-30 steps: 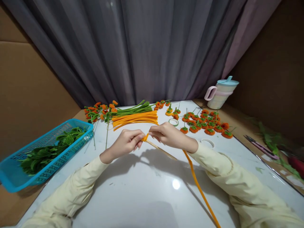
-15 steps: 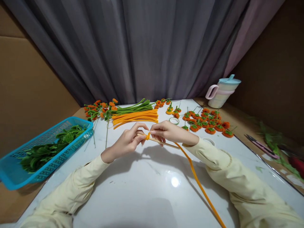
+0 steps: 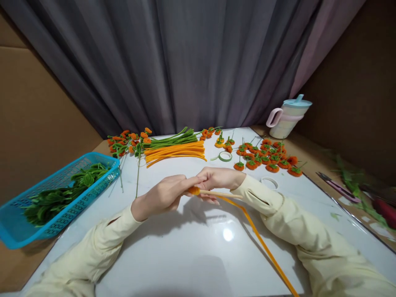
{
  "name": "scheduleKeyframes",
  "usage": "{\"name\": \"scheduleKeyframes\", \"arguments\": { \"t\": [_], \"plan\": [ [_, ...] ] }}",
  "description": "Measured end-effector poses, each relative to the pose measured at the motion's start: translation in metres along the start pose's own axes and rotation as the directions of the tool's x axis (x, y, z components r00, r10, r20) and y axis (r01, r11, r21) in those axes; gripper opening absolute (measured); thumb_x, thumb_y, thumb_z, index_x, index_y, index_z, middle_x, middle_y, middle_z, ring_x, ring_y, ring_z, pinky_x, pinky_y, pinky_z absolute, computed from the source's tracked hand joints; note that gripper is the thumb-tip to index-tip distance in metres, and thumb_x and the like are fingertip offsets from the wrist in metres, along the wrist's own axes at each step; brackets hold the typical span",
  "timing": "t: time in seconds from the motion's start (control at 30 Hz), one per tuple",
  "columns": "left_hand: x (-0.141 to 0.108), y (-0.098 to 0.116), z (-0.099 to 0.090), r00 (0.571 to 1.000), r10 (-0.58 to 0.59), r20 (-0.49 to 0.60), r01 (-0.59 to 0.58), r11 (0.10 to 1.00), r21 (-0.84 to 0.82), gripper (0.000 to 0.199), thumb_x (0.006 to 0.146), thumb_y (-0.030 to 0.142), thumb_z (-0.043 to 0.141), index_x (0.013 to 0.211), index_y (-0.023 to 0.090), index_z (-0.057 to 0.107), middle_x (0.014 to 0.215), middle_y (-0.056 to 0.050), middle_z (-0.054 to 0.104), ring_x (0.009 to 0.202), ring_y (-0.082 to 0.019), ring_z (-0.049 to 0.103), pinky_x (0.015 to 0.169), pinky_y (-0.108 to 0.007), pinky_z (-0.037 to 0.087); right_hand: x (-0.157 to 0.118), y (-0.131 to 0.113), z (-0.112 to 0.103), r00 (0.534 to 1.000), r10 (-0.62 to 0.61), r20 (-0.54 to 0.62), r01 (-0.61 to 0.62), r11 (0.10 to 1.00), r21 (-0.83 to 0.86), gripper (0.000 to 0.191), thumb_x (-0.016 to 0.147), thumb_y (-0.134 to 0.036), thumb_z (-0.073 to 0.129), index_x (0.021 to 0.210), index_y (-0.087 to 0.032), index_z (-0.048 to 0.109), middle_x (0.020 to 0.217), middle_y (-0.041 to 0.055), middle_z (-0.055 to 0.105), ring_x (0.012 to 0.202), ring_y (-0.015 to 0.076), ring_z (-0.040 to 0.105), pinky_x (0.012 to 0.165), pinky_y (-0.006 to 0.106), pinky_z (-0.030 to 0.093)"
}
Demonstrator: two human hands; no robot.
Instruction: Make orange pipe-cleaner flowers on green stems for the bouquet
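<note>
My left hand is closed around the left end of a thin wooden stick, its fingertips by a short orange coil on the stick. The coil belongs to a long orange pipe cleaner, whose loose tail leads down to the bottom edge. From the right, my right hand meets the left one, its fingers closed on the pipe cleaner beside the coil; some fingertips are hidden. Behind the hands lie a bundle of orange pipe cleaners and a bundle of green pipe cleaners.
A blue basket with green leaf pieces stands left. Orange fuzzy flowers with green tops lie right, others back left. Also there: green tape, white tape, pink-handled pliers and a lidded cup.
Both hands have come slightly lower and closer together, the fingers now overlapping at the coil. The left hand has turned, covering more of it. The orange tail has shifted slightly.
</note>
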State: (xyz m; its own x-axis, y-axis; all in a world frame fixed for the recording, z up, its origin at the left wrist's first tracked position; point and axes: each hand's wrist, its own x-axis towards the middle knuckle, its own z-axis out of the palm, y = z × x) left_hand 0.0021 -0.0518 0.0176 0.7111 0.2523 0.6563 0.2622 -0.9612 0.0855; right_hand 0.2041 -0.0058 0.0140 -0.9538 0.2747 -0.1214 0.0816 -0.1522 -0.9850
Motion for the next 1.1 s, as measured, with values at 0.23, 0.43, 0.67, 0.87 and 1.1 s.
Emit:
{"name": "scheduleKeyframes", "arguments": {
  "t": [0.23, 0.43, 0.67, 0.87, 1.1],
  "plan": [
    [0.002, -0.002, 0.001, 0.993, 0.103, -0.064, -0.101, 0.994, 0.036, 0.047, 0.087, 0.002, 0.029, 0.129, 0.017, 0.042, 0.074, -0.004, 0.062, 0.061, -0.012, 0.051, 0.058, -0.022, 0.044, 0.004, 0.003, 0.008, 0.999, -0.010, 0.043, 0.004, 0.992, 0.130, 0.030, 0.074, -0.038, 0.069, 0.076, -0.010, 0.058, 0.053, -0.0014, 0.059, 0.038, 0.0081, 0.052, 0.038, 0.019, 0.042],
    [0.000, -0.006, 0.004, 0.980, 0.034, -0.197, -0.026, 0.999, 0.045, 0.036, 0.086, 0.002, 0.033, 0.114, 0.015, 0.052, 0.071, -0.005, 0.062, 0.062, -0.013, 0.053, 0.059, -0.023, 0.045, 0.009, 0.005, 0.013, 0.992, -0.124, -0.015, 0.125, 0.974, 0.191, 0.028, 0.084, -0.037, 0.061, 0.082, -0.009, 0.059, 0.052, -0.0018, 0.057, 0.039, 0.0061, 0.049, 0.038, 0.016, 0.036],
    [-0.003, -0.018, 0.007, 0.931, -0.163, -0.327, 0.226, 0.961, 0.163, 0.026, 0.084, 0.002, 0.040, 0.096, 0.016, 0.058, 0.066, 0.001, 0.060, 0.057, -0.008, 0.055, 0.056, -0.017, 0.043, 0.014, 0.002, 0.022, 0.951, -0.054, -0.304, 0.103, 0.984, 0.147, 0.027, 0.096, -0.031, 0.038, 0.084, -0.013, 0.054, 0.049, -0.0034, 0.055, 0.033, 0.0049, 0.041, 0.038, 0.016, 0.032],
    [-0.003, -0.031, 0.005, 0.919, -0.321, -0.228, 0.371, 0.901, 0.224, 0.020, 0.084, 0.008, 0.039, 0.077, 0.016, 0.057, 0.058, 0.002, 0.056, 0.050, -0.008, 0.050, 0.052, -0.017, 0.038, 0.008, -0.005, 0.024, 0.933, 0.013, -0.361, -0.044, 0.996, -0.076, 0.025, 0.093, -0.034, 0.042, 0.086, -0.014, 0.054, 0.048, -0.0046, 0.054, 0.033, 0.0049, 0.033, 0.036, 0.017, 0.025],
    [0.001, -0.036, 0.005, 0.887, -0.447, 0.118, 0.435, 0.893, 0.113, 0.024, 0.081, 0.011, 0.040, 0.063, 0.016, 0.054, 0.052, 0.002, 0.054, 0.046, -0.008, 0.045, 0.049, -0.018, 0.031, -0.003, -0.015, 0.016, 0.857, -0.068, -0.511, -0.263, 0.795, -0.547, 0.027, 0.089, -0.019, 0.043, 0.065, -0.014, 0.053, 0.047, -0.0039, 0.049, 0.046, 0.0073, 0.043, 0.052, 0.019, 0.034]
  ]
}}
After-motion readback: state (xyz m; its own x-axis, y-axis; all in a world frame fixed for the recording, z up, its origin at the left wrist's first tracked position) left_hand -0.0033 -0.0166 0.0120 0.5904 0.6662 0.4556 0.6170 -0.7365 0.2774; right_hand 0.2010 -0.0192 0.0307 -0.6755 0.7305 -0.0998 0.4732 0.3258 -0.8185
